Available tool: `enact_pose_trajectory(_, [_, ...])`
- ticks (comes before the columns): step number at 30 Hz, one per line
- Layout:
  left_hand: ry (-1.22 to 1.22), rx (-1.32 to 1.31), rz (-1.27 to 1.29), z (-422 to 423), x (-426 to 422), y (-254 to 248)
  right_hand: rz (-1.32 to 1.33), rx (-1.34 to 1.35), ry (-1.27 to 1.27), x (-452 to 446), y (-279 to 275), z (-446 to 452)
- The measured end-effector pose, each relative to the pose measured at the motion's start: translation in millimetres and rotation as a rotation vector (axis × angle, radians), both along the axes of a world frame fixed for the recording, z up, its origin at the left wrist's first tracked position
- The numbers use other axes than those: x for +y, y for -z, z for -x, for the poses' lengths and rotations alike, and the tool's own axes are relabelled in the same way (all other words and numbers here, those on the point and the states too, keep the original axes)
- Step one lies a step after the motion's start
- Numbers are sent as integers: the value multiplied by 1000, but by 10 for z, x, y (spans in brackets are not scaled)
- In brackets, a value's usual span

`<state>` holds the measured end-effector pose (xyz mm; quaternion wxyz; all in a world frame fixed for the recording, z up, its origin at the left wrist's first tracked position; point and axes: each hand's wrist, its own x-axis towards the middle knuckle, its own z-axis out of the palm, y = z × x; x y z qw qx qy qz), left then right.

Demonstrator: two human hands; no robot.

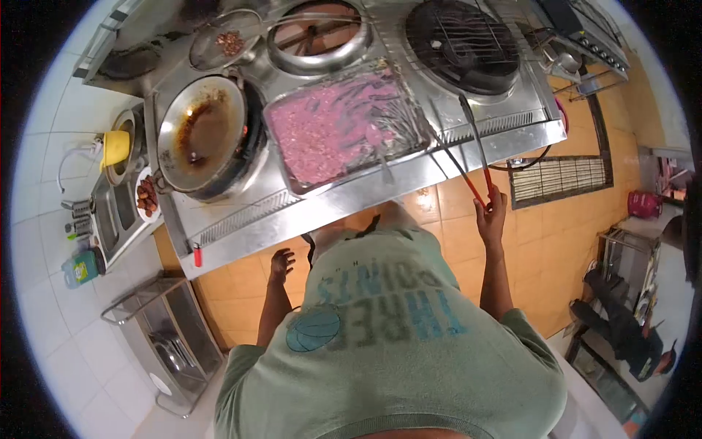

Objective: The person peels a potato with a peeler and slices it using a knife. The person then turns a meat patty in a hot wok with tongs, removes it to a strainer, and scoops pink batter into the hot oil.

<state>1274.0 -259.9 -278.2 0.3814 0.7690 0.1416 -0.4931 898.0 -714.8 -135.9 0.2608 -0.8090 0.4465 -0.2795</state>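
Note:
My right hand (491, 208) is wrapped around the red handles of a pair of tongs (476, 146). The tongs' dark arms are spread apart and reach over the stove's front edge. Beside them, a metal tray (296, 192) holds a pink, lumpy mixture (322, 132), spread thinner towards its right side. My left hand (281, 265) hangs below the counter edge, holding nothing, its fingers loosely apart. To the tray's left, a wok (208, 139) contains a little brownish oil. Behind the wok, a round strainer (229, 44) carries small browned pieces.
A wire rack (468, 36) lies over the right burner (461, 69); another burner ring (320, 62) is behind the tray. A red lighter (197, 254) sits at the front-left edge. At left are a plate of browned pieces (147, 196) and a sink (117, 219). Another person (621, 322) is at far right.

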Motion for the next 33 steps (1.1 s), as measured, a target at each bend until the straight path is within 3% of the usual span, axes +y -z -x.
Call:
enact_pose_trajectory(4, [128,-65,167,401,-287,45,23,91,-9,-312,210,327])
enact_pose_trajectory(10, [113,-25,64,674,-684,-199,-135,25,57,-404,397,273])
enact_pose_trajectory(16, [470,-155,225,691,-990,-748,-371,20,40,-348,322,84])
enact_pose_trajectory(17, [495,-119,116,692,-1225,-1027,-390,24,41,-367,325,62])
enact_pose_trajectory(20, [465,-91,204,651,-1475,-1267,-412,25,24,-400,320,51])
enact_pose_trajectory(24, [503,-54,248,555,-1663,-1530,-236,233,-10,-456,203,50])
enact_pose_trajectory(27, [463,-168,392,496,-1762,-1787,376,462,-2,-460,-137,-173])
enact_pose_trajectory(30, [317,-391,456,271,-1709,-1605,-18,62,-223,-355,-295,-841])
enact_pose_trajectory(32, [166,-650,462,121,-1757,-1477,-317,232,-408,-228,-274,-1365])
enact_pose_trajectory(33, [123,-784,417,41,-1803,-1428,-334,316,-433,-151,-269,-1602])
